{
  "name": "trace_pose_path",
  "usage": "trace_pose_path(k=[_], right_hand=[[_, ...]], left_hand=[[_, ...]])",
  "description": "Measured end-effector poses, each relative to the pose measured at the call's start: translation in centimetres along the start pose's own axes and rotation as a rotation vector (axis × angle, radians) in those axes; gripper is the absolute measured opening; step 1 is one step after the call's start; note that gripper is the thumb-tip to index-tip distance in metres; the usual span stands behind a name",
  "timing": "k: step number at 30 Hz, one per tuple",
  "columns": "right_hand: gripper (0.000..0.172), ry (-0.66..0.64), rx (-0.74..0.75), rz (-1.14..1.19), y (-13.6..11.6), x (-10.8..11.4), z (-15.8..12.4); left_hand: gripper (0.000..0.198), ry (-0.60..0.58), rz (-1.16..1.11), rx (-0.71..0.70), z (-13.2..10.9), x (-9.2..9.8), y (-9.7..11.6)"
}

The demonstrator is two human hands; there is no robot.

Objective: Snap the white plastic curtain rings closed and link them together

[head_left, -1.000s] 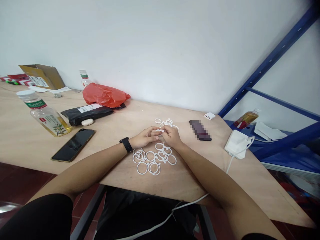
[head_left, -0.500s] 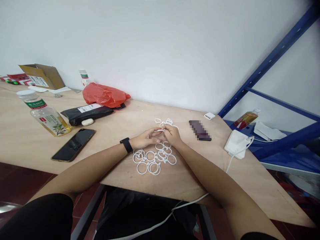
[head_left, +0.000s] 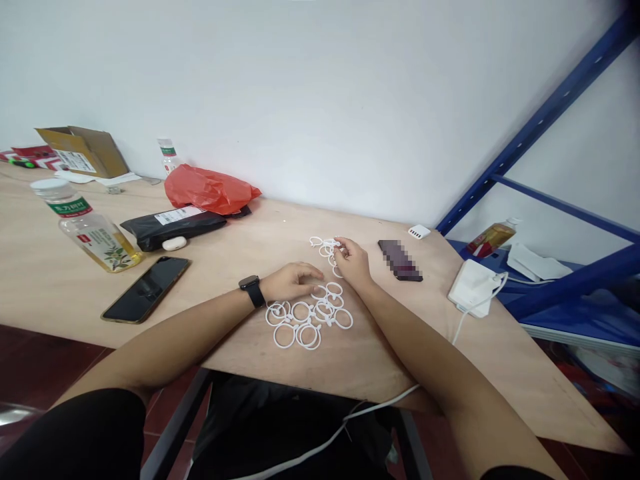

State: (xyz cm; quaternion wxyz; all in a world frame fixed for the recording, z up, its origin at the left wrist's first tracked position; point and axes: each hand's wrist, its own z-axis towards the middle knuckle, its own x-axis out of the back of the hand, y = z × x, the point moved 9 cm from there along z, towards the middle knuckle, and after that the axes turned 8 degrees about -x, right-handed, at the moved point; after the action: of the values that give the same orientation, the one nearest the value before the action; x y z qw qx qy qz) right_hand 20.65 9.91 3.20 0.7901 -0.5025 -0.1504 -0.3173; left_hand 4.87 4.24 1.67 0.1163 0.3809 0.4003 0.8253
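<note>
Nearest the edge of the table [head_left: 250,353] lay a cluster of white rings [head_left: 313,311], several overlapping. Just past them was the left hand [head_left: 291,282], thumb and fingers parted. Farther off, the right hand [head_left: 353,260] curled at a second bunch of rings [head_left: 327,245]; I couldn't tell whether it gripped one. Well beyond sat a red bag [head_left: 207,189].

White rings, thin, round, open-centred; small tabs visible on several. Near group [head_left: 312,312]: spread flat on the table [head_left: 270,240], many overlapping; two rings overlap at the front edge, a further ring just left of them. Far group [head_left: 329,242]: smaller, bunched, partly hidden; one ring at its left end.
</note>
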Motion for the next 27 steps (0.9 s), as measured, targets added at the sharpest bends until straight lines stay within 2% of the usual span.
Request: trace_pose_path(k=[2,4,9,11,14,17,19,23,27], right_hand=[[0.04,-0.029,0.012,-0.11,0.4,-0.2,0.4],[0.041,-0.077,-0.009,-0.202,0.9,-0.7,0.6],[0.036,-0.092,-0.045,-0.244,0.9,-0.9,0.3],[0.032,-0.08,0.003,-0.187,0.3,-0.8,0.1],[0.03,-0.095,0.112,-0.057,-0.9,-0.7,-0.6],[0.032,-0.159,0.264,0.028,-2.7,-0.9,-1.6],[0.033,-0.216,0.368,0.028,-4.1,-1.3,-2.5],[0.026,-0.3,0.477,-0.005,-5.9,-2.2,-3.8],[0.023,-0.3,0.476,-0.003,-6.0,-2.4,-3.9]], left_hand=[[0.022,-0.092,0.146,-0.039,0.0,-0.5,0.2],[0.018,-0.141,0.222,-0.044,-0.1,-0.8,0.1],[0.013,-0.149,0.232,-0.049,-0.2,-0.8,-0.1],[0.014,-0.101,0.176,-0.056,-0.1,-0.5,0.1],[0.021,0.091,0.066,0.024,-0.1,1.2,-0.5],[0.029,0.289,0.001,0.099,-0.5,3.0,-1.6],[0.032,0.354,-0.055,0.103,-0.6,3.6,-2.1],[0.034,0.356,-0.153,0.086,-0.4,3.4,-2.5],[0.037,0.327,-0.187,0.082,-0.2,2.8,-2.3]])
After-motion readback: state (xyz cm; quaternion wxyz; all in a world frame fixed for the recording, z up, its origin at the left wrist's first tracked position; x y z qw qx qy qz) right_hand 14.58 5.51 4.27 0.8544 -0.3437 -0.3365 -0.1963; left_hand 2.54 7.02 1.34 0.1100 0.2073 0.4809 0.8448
